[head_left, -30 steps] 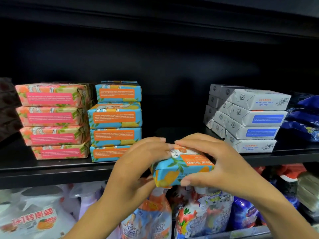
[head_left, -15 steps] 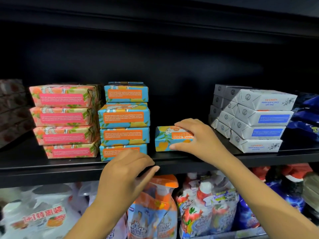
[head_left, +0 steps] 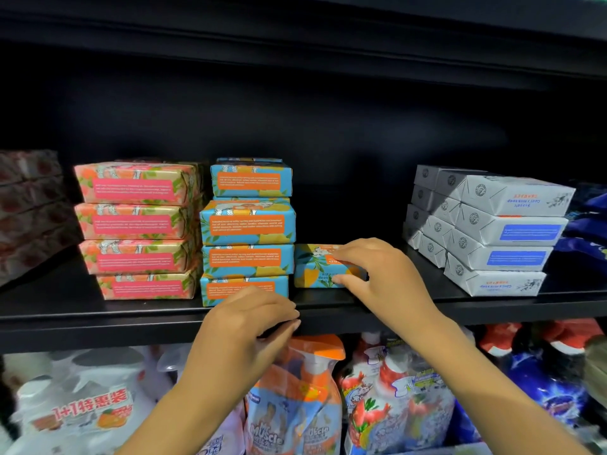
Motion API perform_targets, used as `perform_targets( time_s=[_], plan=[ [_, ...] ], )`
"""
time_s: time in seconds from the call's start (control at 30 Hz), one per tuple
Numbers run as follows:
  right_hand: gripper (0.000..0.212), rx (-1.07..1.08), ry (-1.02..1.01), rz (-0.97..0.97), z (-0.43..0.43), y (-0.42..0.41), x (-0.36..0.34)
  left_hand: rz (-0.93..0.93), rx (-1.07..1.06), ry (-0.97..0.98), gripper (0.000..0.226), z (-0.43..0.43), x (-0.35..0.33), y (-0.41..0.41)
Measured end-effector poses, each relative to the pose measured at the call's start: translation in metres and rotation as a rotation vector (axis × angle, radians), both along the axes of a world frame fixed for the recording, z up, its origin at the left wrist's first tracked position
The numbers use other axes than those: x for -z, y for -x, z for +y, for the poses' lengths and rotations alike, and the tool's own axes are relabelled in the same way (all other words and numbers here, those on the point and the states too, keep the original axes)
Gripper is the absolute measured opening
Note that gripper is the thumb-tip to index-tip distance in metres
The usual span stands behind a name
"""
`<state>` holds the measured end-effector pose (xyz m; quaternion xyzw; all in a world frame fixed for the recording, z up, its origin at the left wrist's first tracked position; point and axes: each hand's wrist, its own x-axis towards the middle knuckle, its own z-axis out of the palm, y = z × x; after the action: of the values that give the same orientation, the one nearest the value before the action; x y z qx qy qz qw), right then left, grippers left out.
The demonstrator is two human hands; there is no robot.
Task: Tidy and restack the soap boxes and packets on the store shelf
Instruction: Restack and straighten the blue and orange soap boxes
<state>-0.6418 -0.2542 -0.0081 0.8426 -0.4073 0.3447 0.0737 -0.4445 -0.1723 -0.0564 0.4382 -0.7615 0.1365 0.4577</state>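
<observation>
A single blue-and-orange soap box (head_left: 313,267) lies flat on the black shelf (head_left: 98,320), right beside the stack of blue-and-orange soap boxes (head_left: 249,224). My right hand (head_left: 381,274) grips this box, fingers on its top and thumb against its front face. My left hand (head_left: 249,320) hangs at the shelf's front edge, below the blue stack's bottom box, its fingers loosely curled and holding nothing. A stack of pink-and-green soap boxes (head_left: 138,224) stands left of the blue stack. Several white soap boxes (head_left: 492,231) are piled at the right.
Dark blue packets (head_left: 588,224) lie at the far right of the shelf and reddish packets (head_left: 29,205) at the far left. A gap separates the single box from the white pile. Spray bottles and refill pouches (head_left: 295,405) fill the lower shelf.
Both hands held the soap box in front of the shelf. My right hand has set it on the shelf and slid it left beside the blue stack. My left hand let go and dropped to the shelf edge.
</observation>
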Motion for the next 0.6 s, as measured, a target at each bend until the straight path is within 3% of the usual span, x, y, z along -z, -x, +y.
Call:
perform_targets(
  time_s=[0.27,0.43,0.6],
  plan=[
    [0.037,-0.041,-0.054,0.095,-0.009,-0.004,-0.011,-0.004,-0.040,0.047,0.008,0.008,-0.001,-0.014],
    [0.030,-0.295,-0.042,-0.381,0.011,-0.019,-0.037,-0.003,-0.150,0.046,0.027,0.013,0.002,-0.028],
    [0.054,-0.317,-0.080,-0.070,0.022,-0.061,-0.054,0.062,-0.171,0.043,0.030,0.015,0.007,-0.028]
  ],
)
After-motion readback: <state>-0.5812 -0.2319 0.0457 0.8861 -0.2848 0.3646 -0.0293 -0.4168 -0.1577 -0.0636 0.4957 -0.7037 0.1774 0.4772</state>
